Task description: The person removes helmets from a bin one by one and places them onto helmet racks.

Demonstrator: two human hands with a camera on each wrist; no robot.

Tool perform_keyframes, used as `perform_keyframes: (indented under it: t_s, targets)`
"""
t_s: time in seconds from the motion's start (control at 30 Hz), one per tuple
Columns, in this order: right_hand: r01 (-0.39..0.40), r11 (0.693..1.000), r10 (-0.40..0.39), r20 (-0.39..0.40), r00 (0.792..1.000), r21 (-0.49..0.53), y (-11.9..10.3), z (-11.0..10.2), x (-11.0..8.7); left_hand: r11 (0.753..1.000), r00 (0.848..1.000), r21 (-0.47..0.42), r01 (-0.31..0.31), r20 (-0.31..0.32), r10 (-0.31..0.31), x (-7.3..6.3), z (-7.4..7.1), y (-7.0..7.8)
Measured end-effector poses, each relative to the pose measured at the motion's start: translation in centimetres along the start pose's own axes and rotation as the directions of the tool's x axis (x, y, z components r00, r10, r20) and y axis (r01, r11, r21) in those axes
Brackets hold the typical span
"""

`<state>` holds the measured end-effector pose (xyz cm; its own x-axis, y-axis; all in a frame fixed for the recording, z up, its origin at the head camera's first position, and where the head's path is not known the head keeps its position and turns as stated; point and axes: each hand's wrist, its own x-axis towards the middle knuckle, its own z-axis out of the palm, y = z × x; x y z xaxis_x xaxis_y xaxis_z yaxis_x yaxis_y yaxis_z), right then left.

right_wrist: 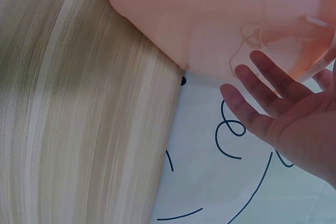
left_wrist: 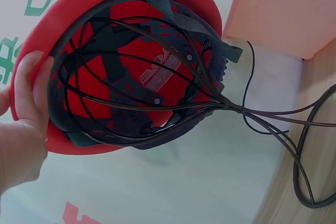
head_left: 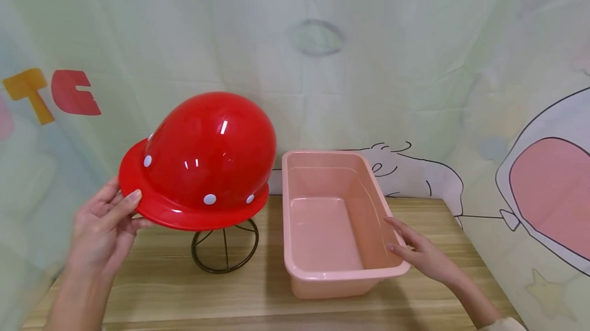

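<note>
A red hard hat (head_left: 216,141) with white rivets sits over a dark wire stand (head_left: 225,270), its brim toward the left. My left hand (head_left: 103,226) grips that brim, thumb on top and fingers underneath. Seen from below in the left wrist view, the stand's wire cage (left_wrist: 226,104) reaches up inside the hat, among dark straps (left_wrist: 113,59). At the right rim of a pink plastic bin (head_left: 345,275) is my right hand (head_left: 428,256), thumb and forefinger over the edge. The right wrist view shows its other fingers (right_wrist: 249,111) loosely extended outside the wall.
The bin stands upright just right of the hat, with its bare floor showing. Beneath everything lies a light wood-grain table (head_left: 175,290). A pale printed curtain (head_left: 369,64) hangs close behind and along both sides of the table.
</note>
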<state>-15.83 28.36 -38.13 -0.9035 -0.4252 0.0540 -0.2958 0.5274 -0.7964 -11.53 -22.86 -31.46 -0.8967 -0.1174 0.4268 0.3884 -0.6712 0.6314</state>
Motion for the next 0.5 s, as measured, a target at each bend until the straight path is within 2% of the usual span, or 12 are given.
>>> perform_keyframes:
  t_s: [0.17,0.3,0.37,0.5]
  targets:
    - [-0.007,1.0,0.007,0.009,1.0,-0.001,0.0,0.02,0.03,1.0,1.0,0.02,0.011,0.012,-0.011,0.01,-0.21,-0.21]
    - [-0.007,1.0,0.007,0.002,1.0,-0.01,-0.03,0.05,0.01,0.994,0.999,0.102,0.042,-0.025,-0.039,-0.06,-0.26,-0.32]
    - [-0.002,1.0,0.002,0.0,1.0,-0.01,-0.04,0.05,0.01,0.992,0.998,0.116,0.054,-0.034,-0.05,-0.04,-0.33,-0.33]
    - [0.009,1.0,-0.009,-0.007,1.0,-0.019,-0.05,0.03,-0.01,0.991,0.996,0.107,0.077,-0.042,-0.073,0.11,-0.44,-0.25]
